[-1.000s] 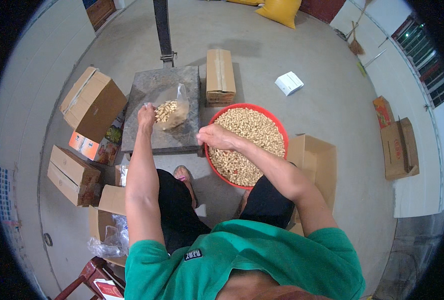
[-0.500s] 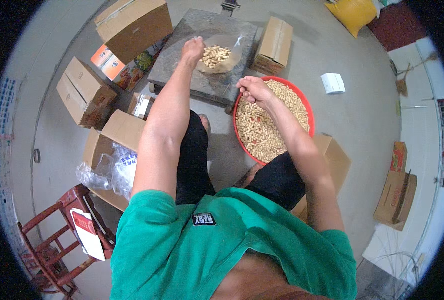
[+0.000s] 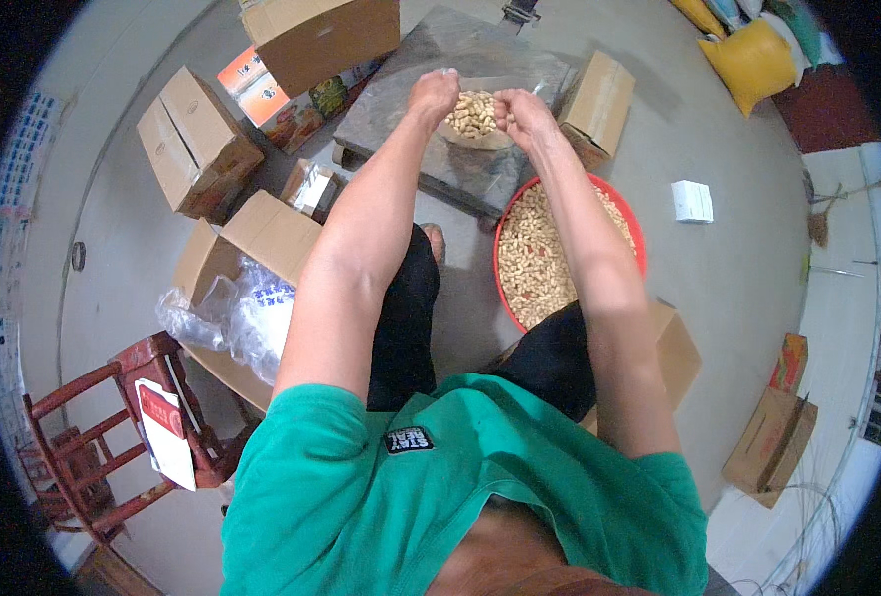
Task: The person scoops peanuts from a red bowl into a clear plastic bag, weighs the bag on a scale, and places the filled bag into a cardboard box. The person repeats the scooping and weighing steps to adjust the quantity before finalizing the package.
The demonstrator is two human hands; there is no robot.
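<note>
A clear plastic bag [image 3: 482,140] with unshelled peanuts [image 3: 472,115] in it rests on a dark grey platform [image 3: 480,50] in front of me. My left hand [image 3: 435,96] is closed on the bag's left edge. At its right edge, my right hand [image 3: 526,115] has its fingers curled and pressed together, seemingly on the bag's rim. Below my right forearm stands a red basin [image 3: 642,243], full of loose peanuts [image 3: 535,253] and partly covered by that arm and my knee.
Cardboard boxes stand left [image 3: 197,139] and right [image 3: 599,104] of the platform. An open carton [image 3: 252,228] with plastic bags [image 3: 262,313] is by my left leg, near a red wooden chair [image 3: 93,437]. A small white box [image 3: 692,202] lies on the floor at right.
My right hand has moved from above the basin's edge, forward and left, to the bag's right side. My left hand keeps hold of the bag. The whole view has shifted slightly.
</note>
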